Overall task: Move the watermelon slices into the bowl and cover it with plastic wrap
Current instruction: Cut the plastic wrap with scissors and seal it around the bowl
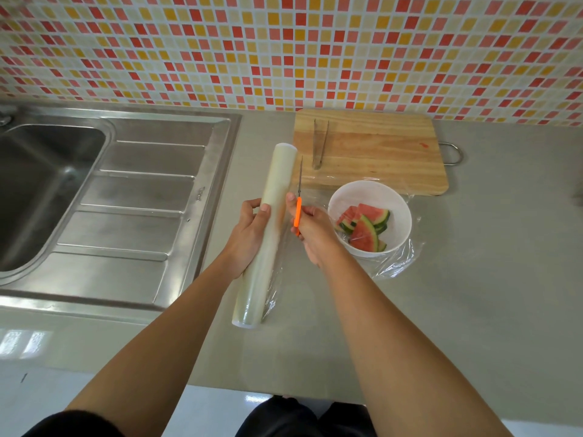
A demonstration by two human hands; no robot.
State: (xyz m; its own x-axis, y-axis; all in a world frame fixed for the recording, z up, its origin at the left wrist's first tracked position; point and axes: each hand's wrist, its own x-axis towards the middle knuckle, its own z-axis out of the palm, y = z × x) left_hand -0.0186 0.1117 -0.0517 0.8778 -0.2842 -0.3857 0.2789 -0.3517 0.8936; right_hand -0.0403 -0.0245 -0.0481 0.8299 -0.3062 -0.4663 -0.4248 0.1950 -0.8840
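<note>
A white bowl (397, 197) on the grey counter holds several watermelon slices (362, 223). A clear sheet of plastic wrap (396, 263) lies over and around the bowl and stretches left to the long roll of plastic wrap (277, 181). My left hand (249, 228) grips the roll near its middle. My right hand (310, 230), between roll and bowl, is shut on orange-handled scissors (297, 212). Their blades point away from me along the roll's right side.
A wooden cutting board (378, 152) with metal tongs (320, 143) on it lies behind the bowl. A stainless sink (47, 190) and its ribbed drainboard (142, 197) fill the left. The tiled wall (284, 48) runs along the back. The counter's front edge is near my body.
</note>
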